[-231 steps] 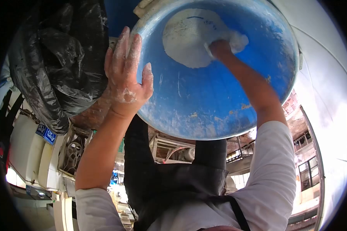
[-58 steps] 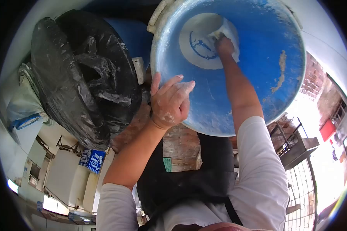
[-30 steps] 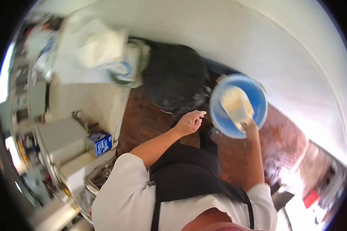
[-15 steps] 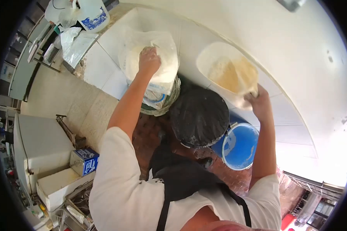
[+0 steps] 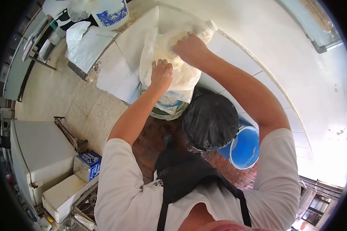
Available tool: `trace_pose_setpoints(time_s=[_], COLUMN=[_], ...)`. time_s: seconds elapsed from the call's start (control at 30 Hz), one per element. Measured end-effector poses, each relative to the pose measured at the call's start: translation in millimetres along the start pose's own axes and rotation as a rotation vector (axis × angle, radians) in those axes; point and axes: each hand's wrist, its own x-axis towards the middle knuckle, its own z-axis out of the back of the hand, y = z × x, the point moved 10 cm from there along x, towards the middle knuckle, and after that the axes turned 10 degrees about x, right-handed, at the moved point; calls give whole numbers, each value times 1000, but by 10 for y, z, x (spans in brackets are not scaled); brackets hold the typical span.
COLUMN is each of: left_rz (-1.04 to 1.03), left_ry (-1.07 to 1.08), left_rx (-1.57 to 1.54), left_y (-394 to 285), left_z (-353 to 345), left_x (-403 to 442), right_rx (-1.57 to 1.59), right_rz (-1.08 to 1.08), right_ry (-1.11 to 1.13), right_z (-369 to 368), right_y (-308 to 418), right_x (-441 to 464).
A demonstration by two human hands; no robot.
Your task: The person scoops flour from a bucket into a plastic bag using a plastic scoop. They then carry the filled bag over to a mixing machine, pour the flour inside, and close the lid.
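A translucent plastic bag point(image 5: 147, 63) with pale powder stands on a round bucket point(image 5: 167, 114) by the tiled wall. My left hand point(image 5: 162, 75) is closed on the near side of the bag, fingers curled at its rim. Over the bag, my right hand point(image 5: 191, 50) grips a whitish cut-open plastic jug point(image 5: 200, 30), which is tipped and blurred. Its white end points up and to the right. My right hand and forearm partly hide the jug, and what is left inside it cannot be seen.
A black-covered bucket point(image 5: 211, 121) stands right of the bag, with an open blue bucket point(image 5: 246, 147) beyond it. A white bucket with blue print point(image 5: 111, 15) and a plastic sheet point(image 5: 82, 46) are at the upper left. A blue tin point(image 5: 89, 164) sits lower left.
My right hand has swung the jug of yellowish powder leftward over the bag and tipped it. My left hand has moved from inside the bag's mouth to its near rim.
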Motion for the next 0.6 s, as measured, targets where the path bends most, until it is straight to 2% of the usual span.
trace_pose_setpoints(time_s=[0.07,0.27,0.4,0.43,0.47,0.5,0.53,0.57,0.6], left_rz=[19,10,-17,-19,-7,7,19,35,53], left_ry=[-38,-72,-181,-194,-166,-138,-111,-91,-73], left_rx=[8,72,225,234,262,293,244,198,153], left_y=[76,101,36,31,14,1,4,20,14], left_z=[29,-70,-64,-71,-67,-54,-73,-83,-77], left_x=[4,35,30,27,37,42,32,51,27], right_rx=[-103,-50,366,481,591,926,895,980,1191], right_rz=[38,-16,-392,-577,-662,-893,-930,-1038,-1127], right_ry=[36,-152,-277,-293,-509,-377,-515,-524,-651], right_z=[74,218,85,132,52,-28,-140,-293,-487], right_y=[170,-91,-873,-1012,-1176,-1176,-1238,-1214,-1129], right_x=[38,-266,-905,-1263,-1709,-2156,-2628,-3114,-3621])
